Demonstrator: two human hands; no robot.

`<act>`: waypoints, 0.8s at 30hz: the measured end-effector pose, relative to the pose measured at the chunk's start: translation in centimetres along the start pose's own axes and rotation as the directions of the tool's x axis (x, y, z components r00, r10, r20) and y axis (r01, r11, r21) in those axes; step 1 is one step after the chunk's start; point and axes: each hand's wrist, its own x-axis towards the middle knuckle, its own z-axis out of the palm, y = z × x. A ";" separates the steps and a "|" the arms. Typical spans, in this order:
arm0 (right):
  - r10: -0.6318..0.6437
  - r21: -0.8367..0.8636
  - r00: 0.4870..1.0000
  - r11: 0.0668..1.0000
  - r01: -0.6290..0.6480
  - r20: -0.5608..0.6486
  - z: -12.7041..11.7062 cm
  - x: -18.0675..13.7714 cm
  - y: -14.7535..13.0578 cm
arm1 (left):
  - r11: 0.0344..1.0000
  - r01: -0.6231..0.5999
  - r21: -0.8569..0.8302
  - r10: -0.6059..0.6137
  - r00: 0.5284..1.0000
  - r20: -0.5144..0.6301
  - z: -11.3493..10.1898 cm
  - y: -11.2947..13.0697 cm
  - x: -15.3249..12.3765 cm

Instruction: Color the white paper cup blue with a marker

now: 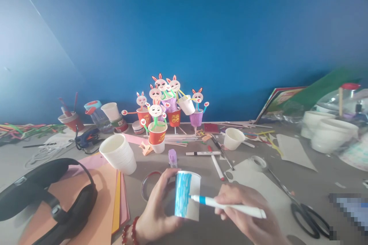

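Observation:
My left hand (158, 206), with red beads at the wrist, grips a white paper cup (195, 193) by its rim and base. Blue strokes cover the cup's left part, while its right part is white. Between the fingers of my right hand (241, 206) is a blue marker (230, 203), its tip touching the cup at the edge of the coloured area. Behind the cup stands a small purple object (172, 158). A roll of tape (149, 185) lies partly behind my left hand.
Paper-cup rabbit figures (156, 111) stand at the back. Stacked white cups (118, 154), coloured paper (100, 195) and a black headset (57, 199) are at left. Black-handled scissors (310, 220), a white cup (233, 138) and markers (216, 165) lie at right.

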 end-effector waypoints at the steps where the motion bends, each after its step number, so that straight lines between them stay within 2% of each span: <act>1: -0.004 -0.001 1.000 1.000 0.004 0.004 0.0 0.0 -0.1 | 1.000 0.004 0.002 -0.004 1.000 -0.001 0.0 0.0 0.0; 5: -0.055 0.065 0.997 0.997 0.051 0.057 0.1 0.0 -0.3 | 1.000 -0.021 0.010 0.021 1.000 -0.011 -0.1 0.1 0.1; 7: -0.045 0.086 0.998 0.995 0.041 0.046 0.1 -0.1 -0.2 | 1.000 -0.027 0.002 0.027 1.000 -0.014 -0.1 0.1 0.2; 11: -0.009 -0.012 1.000 1.000 0.009 -0.008 0.1 -0.2 0.0 | 0.999 -0.005 -0.039 0.005 1.000 -0.011 0.0 -0.1 0.1; 13: -0.019 -0.025 1.000 1.000 0.019 0.009 0.1 -0.1 -0.1 | 0.999 -0.009 -0.047 0.008 1.000 -0.016 0.0 -0.3 0.0; 16: -0.035 0.076 0.999 0.997 0.032 0.041 0.2 -0.3 -0.1 | 0.998 -0.011 -0.061 0.010 1.000 -0.013 -0.1 -0.4 0.0; 19: 0.022 0.104 1.000 0.994 -0.022 0.008 -0.1 -0.7 0.3 | 0.995 -0.010 -0.099 0.009 1.000 -0.011 0.0 -0.4 -0.1; 24: 0.195 -0.037 0.976 0.979 -0.199 -0.092 -0.4 -1.0 0.9 | 0.992 -0.004 -0.126 0.003 1.000 -0.009 0.0 -0.4 -0.2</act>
